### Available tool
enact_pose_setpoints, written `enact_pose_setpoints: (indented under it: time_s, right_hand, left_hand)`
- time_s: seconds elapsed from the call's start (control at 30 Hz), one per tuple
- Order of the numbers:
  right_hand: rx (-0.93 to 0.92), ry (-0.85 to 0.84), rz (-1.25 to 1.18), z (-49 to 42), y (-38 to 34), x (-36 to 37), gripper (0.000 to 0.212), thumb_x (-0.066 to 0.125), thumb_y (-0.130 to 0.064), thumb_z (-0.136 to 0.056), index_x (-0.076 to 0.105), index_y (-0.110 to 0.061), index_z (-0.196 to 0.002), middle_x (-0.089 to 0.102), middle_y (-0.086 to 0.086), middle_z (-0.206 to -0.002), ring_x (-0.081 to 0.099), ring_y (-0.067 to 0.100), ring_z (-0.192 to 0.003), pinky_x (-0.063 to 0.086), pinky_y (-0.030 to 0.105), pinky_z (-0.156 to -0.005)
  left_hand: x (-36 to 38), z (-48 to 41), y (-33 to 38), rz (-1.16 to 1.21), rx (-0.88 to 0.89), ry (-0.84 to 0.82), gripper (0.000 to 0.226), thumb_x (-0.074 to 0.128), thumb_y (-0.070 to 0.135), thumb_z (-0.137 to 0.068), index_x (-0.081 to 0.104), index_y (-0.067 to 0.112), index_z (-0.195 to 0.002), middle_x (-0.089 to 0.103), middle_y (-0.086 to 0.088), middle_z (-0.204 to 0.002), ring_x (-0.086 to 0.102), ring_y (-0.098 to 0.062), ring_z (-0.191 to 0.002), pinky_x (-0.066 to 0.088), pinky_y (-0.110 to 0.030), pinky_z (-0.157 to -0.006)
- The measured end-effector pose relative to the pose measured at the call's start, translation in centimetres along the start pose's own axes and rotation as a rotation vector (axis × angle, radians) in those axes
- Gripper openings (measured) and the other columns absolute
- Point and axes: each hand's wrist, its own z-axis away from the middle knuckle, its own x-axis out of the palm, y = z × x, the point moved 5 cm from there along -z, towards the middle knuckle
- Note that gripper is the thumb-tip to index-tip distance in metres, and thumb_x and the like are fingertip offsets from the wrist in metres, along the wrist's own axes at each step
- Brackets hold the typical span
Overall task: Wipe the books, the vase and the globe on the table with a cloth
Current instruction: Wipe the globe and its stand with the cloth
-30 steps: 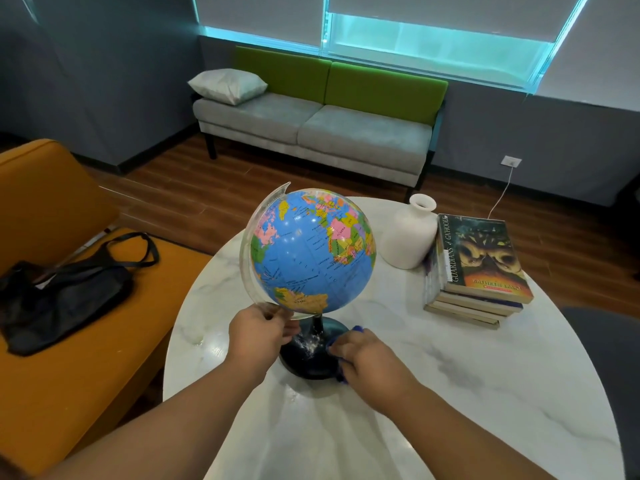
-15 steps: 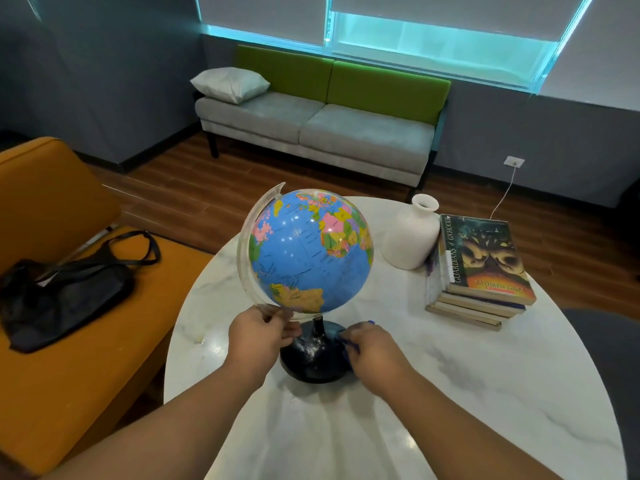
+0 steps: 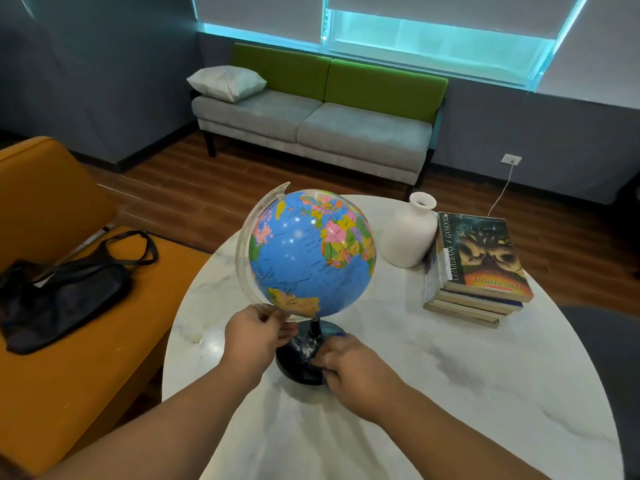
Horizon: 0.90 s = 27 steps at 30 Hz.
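Globe [image 3: 311,254]: in the head view, standing upright near the middle of the surface [image 3: 450,393].
Left hand [image 3: 254,336]: gripping the globe's clear arm, probably so it is not wobbling.
Right hand [image 3: 346,358]: holding a blue cloth [image 3: 335,336], mostly hidden, and pressing it on the black base [image 3: 299,358] to clean it.
Vase [image 3: 408,237] and books [image 3: 481,271]: sitting close together at the far right.

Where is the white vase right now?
In the head view, the vase stands far back on the table, right of the globe and just left of the books.

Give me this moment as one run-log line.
step: wiping globe base | left hand: grips globe's clear arc | right hand: presses blue cloth on base | vase, books: on table
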Motion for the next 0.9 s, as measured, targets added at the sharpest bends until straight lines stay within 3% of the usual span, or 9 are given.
enact_pose_setpoints:
  time_s: [0.17,0.33,0.5,0.67,0.83,0.9]
  right_hand:
    - [0.211,0.078,0.011,-0.4,3.0,-1.0,0.038,0.046,-0.017,-0.093,0.061,-0.024,-0.127,0.054,0.0,-0.128,0.044,0.024,-0.119,0.042,0.028,-0.096]
    - [0.042,-0.004,0.067,-0.1,0.3,-0.2,0.041,0.045,-0.015,-0.094,0.057,-0.027,-0.131,0.052,-0.002,-0.133,0.042,0.025,-0.118,0.041,0.032,-0.097]
    - [0.133,0.053,0.087,-0.1,2.0,-0.7,0.041,0.042,-0.018,-0.096,0.054,-0.027,-0.134,0.051,0.0,-0.133,0.041,0.026,-0.118,0.041,0.028,-0.094]
    - [-0.075,-0.061,0.121,0.3,-1.0,0.6,0.039,0.046,-0.016,-0.094,0.058,-0.025,-0.13,0.053,0.0,-0.125,0.041,0.029,-0.114,0.044,0.038,-0.093]
    - [0.037,0.098,0.053,1.0,1.9,-0.5,0.05,0.033,-0.026,-0.086,0.062,-0.025,-0.127,0.057,-0.001,-0.124,0.045,0.028,-0.114,0.043,0.03,-0.094]
    - [0.022,0.122,0.094,0.7,1.3,-0.3,0.046,0.038,-0.021,-0.086,0.065,-0.022,-0.123,0.059,0.002,-0.118,0.048,0.03,-0.11,0.046,0.033,-0.088]
  left_hand:
    - [0.3,0.3,0.0,-0.017,0.002,-0.012,0.009,0.06,0.012,-0.094,0.062,0.003,-0.093,0.072,-0.014,-0.075,0.072,-0.022,-0.07,0.055,-0.022,-0.055]
    - [0.0,0.2,0.1,-0.005,-0.003,0.003,0.009,0.062,0.013,-0.093,0.062,0.005,-0.09,0.072,-0.013,-0.074,0.073,-0.023,-0.071,0.055,-0.025,-0.06]
    - [0.3,0.5,0.0,-0.013,0.0,0.008,0.01,0.061,0.014,-0.093,0.062,0.004,-0.091,0.072,-0.013,-0.075,0.072,-0.021,-0.072,0.055,-0.024,-0.059]
    - [0.2,0.3,0.0,-0.01,0.005,0.027,0.009,0.06,0.011,-0.093,0.061,0.002,-0.092,0.072,-0.014,-0.073,0.072,-0.022,-0.07,0.055,-0.025,-0.059]
    - [0.4,0.6,0.0,0.005,-0.005,0.017,0.009,0.061,0.012,-0.093,0.062,0.004,-0.09,0.072,-0.014,-0.075,0.072,-0.021,-0.07,0.054,-0.02,-0.054]
    - [0.5,0.6,0.0,0.02,-0.004,0.03,0.009,0.062,0.012,-0.093,0.062,0.006,-0.087,0.072,-0.015,-0.076,0.072,-0.023,-0.071,0.055,-0.023,-0.058]
